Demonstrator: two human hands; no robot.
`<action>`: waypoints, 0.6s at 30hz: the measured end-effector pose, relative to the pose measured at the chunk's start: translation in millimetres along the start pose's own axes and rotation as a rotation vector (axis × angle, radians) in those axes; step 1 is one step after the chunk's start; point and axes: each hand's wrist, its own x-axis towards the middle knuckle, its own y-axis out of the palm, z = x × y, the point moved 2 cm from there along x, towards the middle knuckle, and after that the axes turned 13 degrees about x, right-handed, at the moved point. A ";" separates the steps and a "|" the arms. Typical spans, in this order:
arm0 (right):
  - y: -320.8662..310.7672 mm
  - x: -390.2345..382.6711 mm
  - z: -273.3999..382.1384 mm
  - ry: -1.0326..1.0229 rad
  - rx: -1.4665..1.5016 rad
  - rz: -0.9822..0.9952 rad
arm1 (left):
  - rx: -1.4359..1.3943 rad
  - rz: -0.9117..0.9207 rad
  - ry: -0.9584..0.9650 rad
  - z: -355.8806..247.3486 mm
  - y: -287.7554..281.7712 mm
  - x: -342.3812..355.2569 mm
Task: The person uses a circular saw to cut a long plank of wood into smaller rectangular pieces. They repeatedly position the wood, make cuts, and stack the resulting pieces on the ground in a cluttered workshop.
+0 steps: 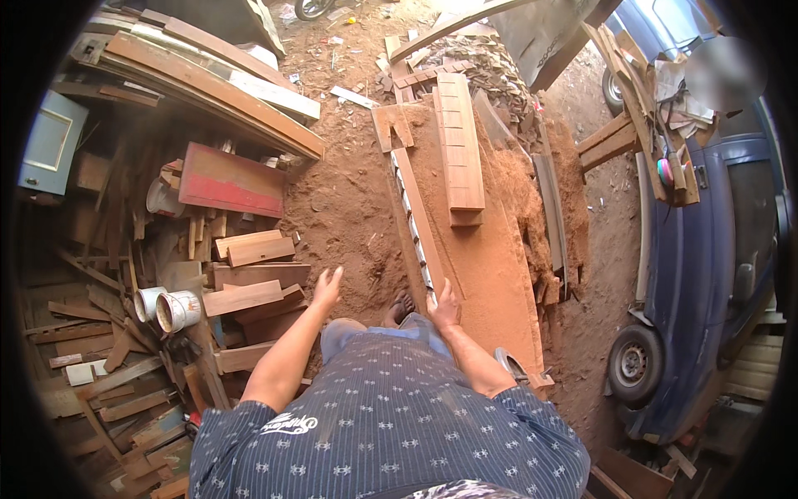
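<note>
Sawdust (514,193) lies over a long workbench (499,320) that runs from near to far, just right of the middle of the scene. Along its left side lies a long, narrow wooden board (417,212), its left edge marked with alternating white and dark patches. The person's right hand (445,308) is clasped on the near end of this board, while the left hand (328,289) is open and empty, its fingers apart, held above the dirt ground (353,224) to the left of the bench. At the board's far end sits a wooden block with a V-shaped notch (392,126). To the right of the board, well beyond the right hand, a stack of reddish-brown planks (461,158) lies lengthwise, with lines across its top.

On the left, loose timber offcuts (245,298) are heaped near two white buckets (178,312), with a red-faced panel (233,185) farther off and a light blue cabinet door (52,141) at the far left. Long beams (216,93) lie stacked beyond. On the right stands a dark blue car (690,283), its near wheel (636,366) resting on the ground.
</note>
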 end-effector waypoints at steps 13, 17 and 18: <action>0.7 23.5 15.3 0.074 -0.016 -0.047 | 0.199 -0.063 -0.239 118.9 -94.8 -32.0; 6.2 48.3 -14.6 0.084 -0.008 -0.100 | 0.234 0.008 -0.034 47.6 -69.9 -25.9; 10.7 47.7 -26.1 0.086 0.001 -0.133 | 0.300 0.041 0.009 34.3 -67.3 -20.6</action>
